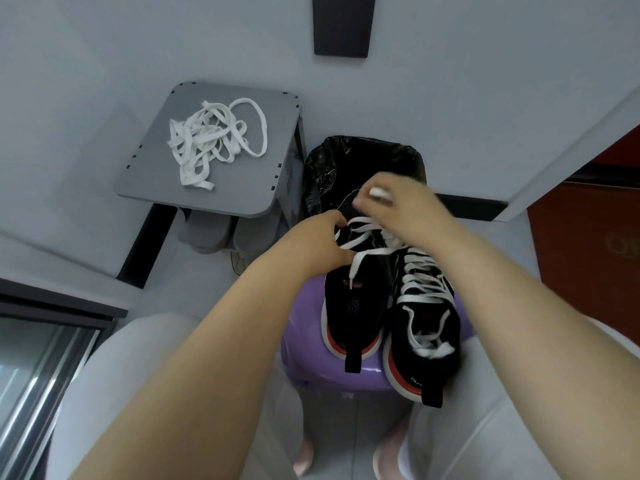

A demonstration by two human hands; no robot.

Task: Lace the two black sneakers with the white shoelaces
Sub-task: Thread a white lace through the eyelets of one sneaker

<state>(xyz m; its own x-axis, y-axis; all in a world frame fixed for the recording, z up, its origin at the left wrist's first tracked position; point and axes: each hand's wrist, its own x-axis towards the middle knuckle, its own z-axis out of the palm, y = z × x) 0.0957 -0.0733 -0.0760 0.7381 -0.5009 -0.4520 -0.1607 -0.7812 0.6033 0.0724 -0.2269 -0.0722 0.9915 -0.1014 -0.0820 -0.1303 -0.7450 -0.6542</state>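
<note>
we are seated over a purple stool (311,365) that carries both black sneakers, with a grey side table (194,188) to our left and a black-lined bin (332,161) just beyond the stool. the right sneaker (426,344) looks fully laced, its white lace crossing all the way up and lying loose at the top. the left sneaker (356,306) is the one in hand: only the rows nearest the toe carry a white lace (367,252), and the tongue and upper eyelets are bare. a tangle of spare laces (211,143) lies on the side table, well apart from the work.

our left hand (329,247) is closed on the toe end of the left sneaker, steadying it, with fingers curled around the lace strands there. our right hand (391,209) hovers over the same toe, fingers pinched together on something white, most likely a lace end, though blur keeps us from being sure.

we judge the job a bit past halfway. next we need to find the next free eyelet, feed the tip through, and pull both sides even before crossing again.
</note>
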